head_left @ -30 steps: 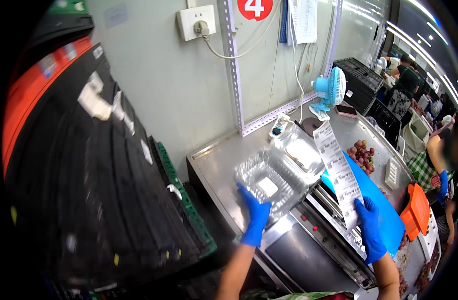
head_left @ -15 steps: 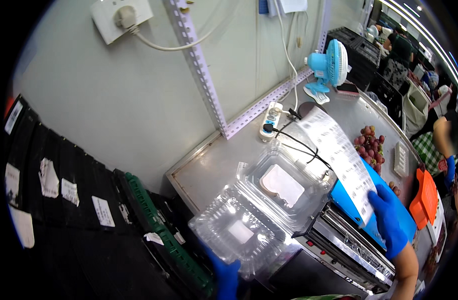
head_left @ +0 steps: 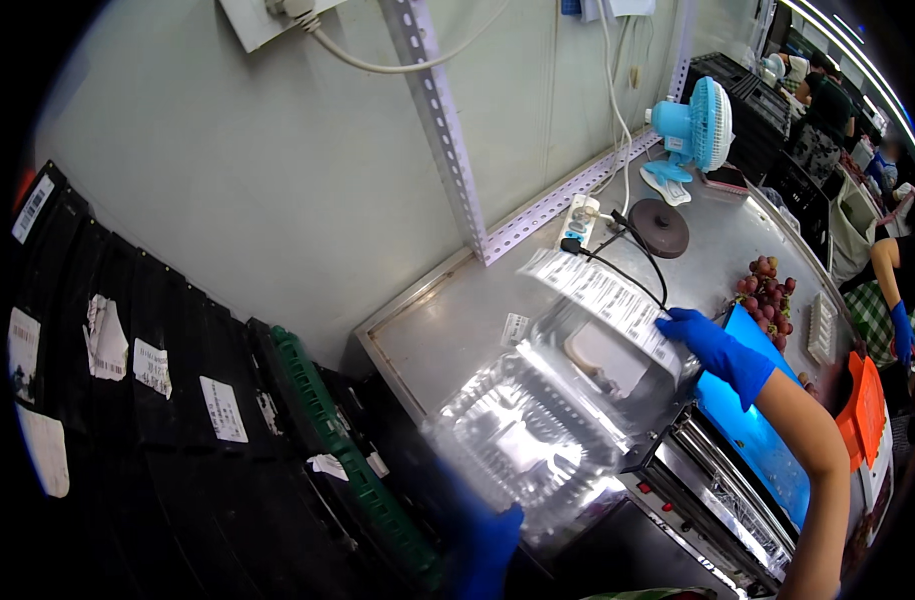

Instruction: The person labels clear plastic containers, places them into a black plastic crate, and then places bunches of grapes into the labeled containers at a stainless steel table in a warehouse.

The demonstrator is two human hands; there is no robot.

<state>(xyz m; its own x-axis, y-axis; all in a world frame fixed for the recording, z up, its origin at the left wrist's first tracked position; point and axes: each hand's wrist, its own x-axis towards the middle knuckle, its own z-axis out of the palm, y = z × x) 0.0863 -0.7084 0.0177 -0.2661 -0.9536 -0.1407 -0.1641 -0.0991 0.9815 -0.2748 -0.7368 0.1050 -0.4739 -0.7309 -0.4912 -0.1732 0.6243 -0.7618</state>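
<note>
Pale wall panels (head_left: 258,190) back a metal worktop (head_left: 443,320) in the head view. Near its left edge lies an unfolded clear plastic container (head_left: 528,445). The gloved hands are apart: the right hand (head_left: 718,352) pinches one end of a label strip (head_left: 608,300) over the container's far half; the left hand (head_left: 490,550), blurred, is at the near half, its grip impossible to tell. Swung low, the strip might snag the black cord (head_left: 647,251); a leftward tug could tip the container off the edge.
</note>
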